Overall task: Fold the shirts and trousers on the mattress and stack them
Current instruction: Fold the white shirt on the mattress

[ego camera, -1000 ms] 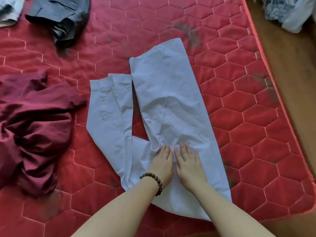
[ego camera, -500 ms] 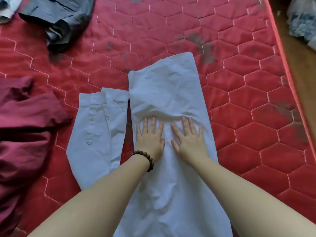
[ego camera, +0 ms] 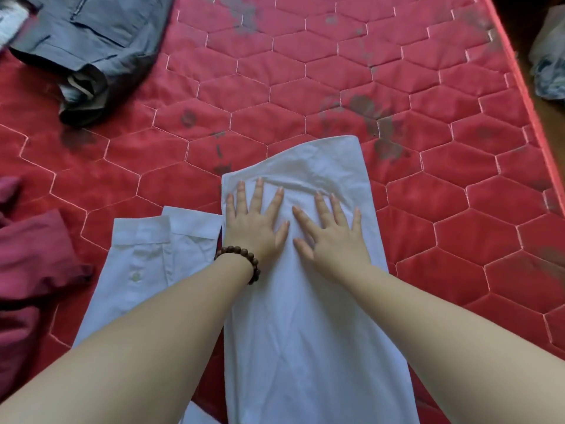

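A white shirt (ego camera: 305, 316) lies folded lengthwise on the red quilted mattress (ego camera: 336, 71), its far end pointing away from me. Its two cuffed sleeves (ego camera: 153, 249) lie flat to the left of the body. My left hand (ego camera: 253, 221), with a bead bracelet at the wrist, presses flat on the shirt near its far end, fingers spread. Beside it, my right hand (ego camera: 330, 237) also presses flat on the cloth. A small ridge of cloth is bunched just ahead of the fingertips.
Dark grey trousers (ego camera: 85, 50) lie crumpled at the far left. A maroon garment (ego camera: 27, 270) is heaped at the left edge. The mattress edge (ego camera: 526, 96) runs along the right, with wooden floor and a pale bundle (ego camera: 550, 56) beyond it.
Both hands have slid away from me along the shirt, from its near part toward its far end, smoothing it flat. The view has moved forward with them.
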Tool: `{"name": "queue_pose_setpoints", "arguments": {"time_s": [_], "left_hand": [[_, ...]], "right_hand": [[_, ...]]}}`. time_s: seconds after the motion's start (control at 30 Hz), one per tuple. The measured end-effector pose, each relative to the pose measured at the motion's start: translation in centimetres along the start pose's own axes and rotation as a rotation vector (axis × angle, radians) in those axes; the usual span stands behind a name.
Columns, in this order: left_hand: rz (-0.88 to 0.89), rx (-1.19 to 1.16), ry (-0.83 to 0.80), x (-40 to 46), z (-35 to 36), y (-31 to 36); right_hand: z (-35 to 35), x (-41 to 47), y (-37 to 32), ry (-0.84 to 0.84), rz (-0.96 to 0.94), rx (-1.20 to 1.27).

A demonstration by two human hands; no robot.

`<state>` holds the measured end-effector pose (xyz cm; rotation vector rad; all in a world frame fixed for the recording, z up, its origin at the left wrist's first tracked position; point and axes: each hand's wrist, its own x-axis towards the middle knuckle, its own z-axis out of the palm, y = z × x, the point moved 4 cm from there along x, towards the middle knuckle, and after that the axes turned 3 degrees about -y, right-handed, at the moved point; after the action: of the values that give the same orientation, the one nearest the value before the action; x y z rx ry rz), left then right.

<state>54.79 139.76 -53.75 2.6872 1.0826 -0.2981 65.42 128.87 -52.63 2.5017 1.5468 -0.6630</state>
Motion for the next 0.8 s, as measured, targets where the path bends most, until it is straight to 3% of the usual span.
{"name": "queue_pose_setpoints", "arguments": {"time_s": [0.23, 0.47, 0.57, 0.8], "left_hand": [[0.012, 0.07, 0.116, -0.3, 0.6, -0.4], [0.03, 0.095, 0.122, 0.1, 0.9, -0.4], [0.03, 0.097, 0.118, 0.2, 0.9, -0.4], [0.012, 0.088, 0.107, 0.1, 0.4, -0.3]], "right_hand": [[-1.5, 5.9, 1.0, 0.079, -0.064, -0.029], [-3.7, 8.9, 6.2, 0.104, 0.083, -0.046], [-3.4, 7.7, 5.2, 0.165, 0.151, 0.01], [1.7, -0.6, -0.6, 0.259, -0.02, -0.017]]}}
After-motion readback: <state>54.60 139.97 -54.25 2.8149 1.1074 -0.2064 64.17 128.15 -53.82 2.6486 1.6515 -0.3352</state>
